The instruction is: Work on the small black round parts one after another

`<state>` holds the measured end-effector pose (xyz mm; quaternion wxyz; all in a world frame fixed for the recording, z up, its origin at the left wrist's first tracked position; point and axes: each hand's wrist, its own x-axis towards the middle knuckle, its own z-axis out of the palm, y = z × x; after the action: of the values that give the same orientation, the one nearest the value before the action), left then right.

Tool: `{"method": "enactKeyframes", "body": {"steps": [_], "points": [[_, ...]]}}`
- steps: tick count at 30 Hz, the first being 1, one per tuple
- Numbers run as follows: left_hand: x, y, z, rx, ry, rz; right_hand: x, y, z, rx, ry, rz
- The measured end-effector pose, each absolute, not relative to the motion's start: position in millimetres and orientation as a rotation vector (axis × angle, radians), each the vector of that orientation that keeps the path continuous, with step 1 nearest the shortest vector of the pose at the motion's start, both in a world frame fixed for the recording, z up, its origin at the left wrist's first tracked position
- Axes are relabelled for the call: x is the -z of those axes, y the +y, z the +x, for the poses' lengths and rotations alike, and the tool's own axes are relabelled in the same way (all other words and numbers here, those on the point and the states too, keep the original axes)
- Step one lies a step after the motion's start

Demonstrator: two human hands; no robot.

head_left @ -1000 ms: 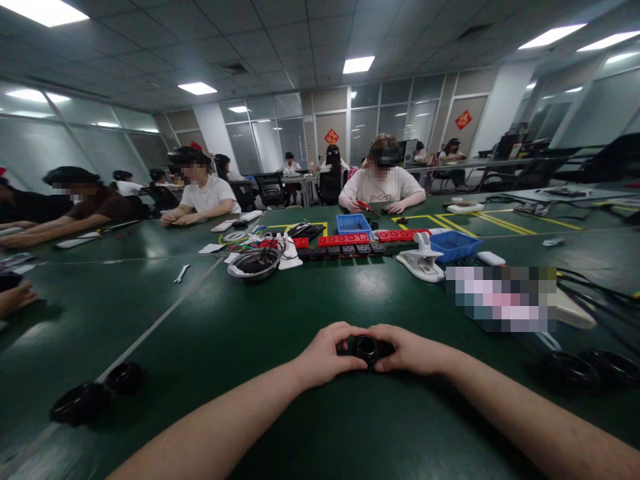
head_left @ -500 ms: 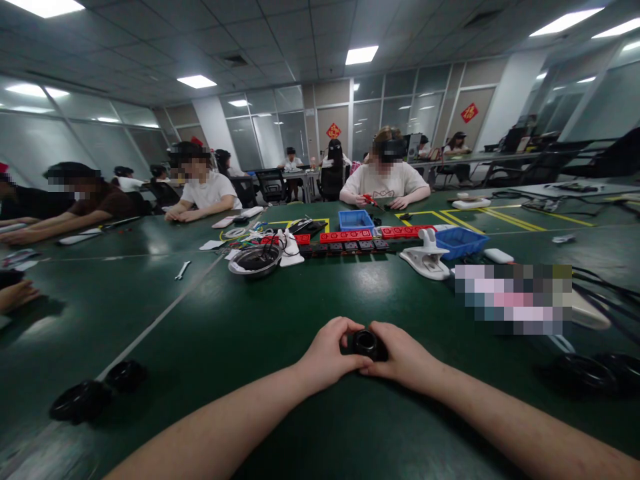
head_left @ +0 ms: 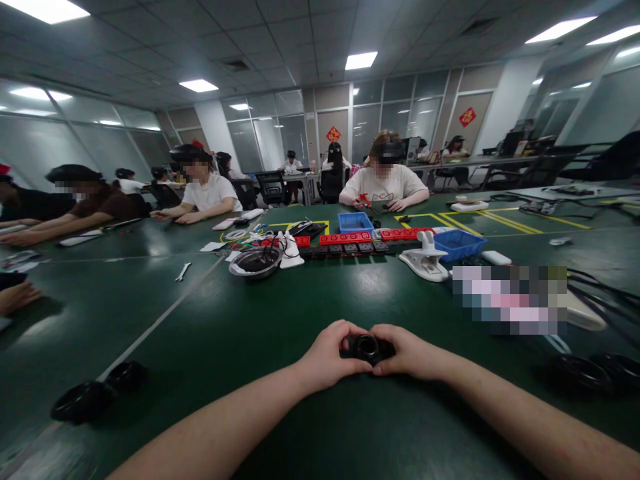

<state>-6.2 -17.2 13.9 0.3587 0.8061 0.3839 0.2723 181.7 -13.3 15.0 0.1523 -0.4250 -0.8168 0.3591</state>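
Observation:
Between my hands, low over the green table (head_left: 310, 427), is a black part with a round opening (head_left: 369, 347) that faces up toward me. My left hand (head_left: 334, 353) curls around its left side, thumb in front and fingers behind. From the right, my right hand (head_left: 411, 353) grips the same part, its thumb close to the left thumb. Some dark surface of the part shows on both sides of the opening. My fingers hide the rest, so its exact kind cannot be made out.
Two shiny black round pieces (head_left: 83, 401) lie at the left, and more black rings (head_left: 580, 375) at the right. Ahead are a metal bowl (head_left: 255, 272), red socket strips (head_left: 346, 238), a white clamp base (head_left: 424, 264), a blue tray (head_left: 459, 248) and a wrench (head_left: 183, 271). Co-workers sit beyond.
My hands have spread slightly around the black part, and more of its sides now shows. The right hand has shifted a little to the right.

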Motion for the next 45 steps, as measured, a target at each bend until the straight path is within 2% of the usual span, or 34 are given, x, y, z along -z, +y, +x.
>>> {"method": "enactKeyframes", "body": {"steps": [6,8,20,27,34,45], "points": [[-9,-21,-1,-0.780,1.170,1.995,-8,-26,167,-0.437,-2.380,-1.467],[-8,-20,-2,-0.787,1.182,2.002,-8,-29,165,-0.340,-2.384,-1.495],[-14,-11,-9,-0.715,0.937,2.035,-21,-15,186,-0.959,-2.419,-1.086],[-10,-16,-4,-0.743,1.032,2.000,-19,-16,181,-0.933,-2.381,-1.167],[-6,-18,-2,-0.790,1.100,1.989,-14,-25,169,-0.590,-2.339,-1.434],[-12,-11,-8,-0.671,0.853,2.048,-29,-15,187,-0.967,-2.506,-1.012]]}}
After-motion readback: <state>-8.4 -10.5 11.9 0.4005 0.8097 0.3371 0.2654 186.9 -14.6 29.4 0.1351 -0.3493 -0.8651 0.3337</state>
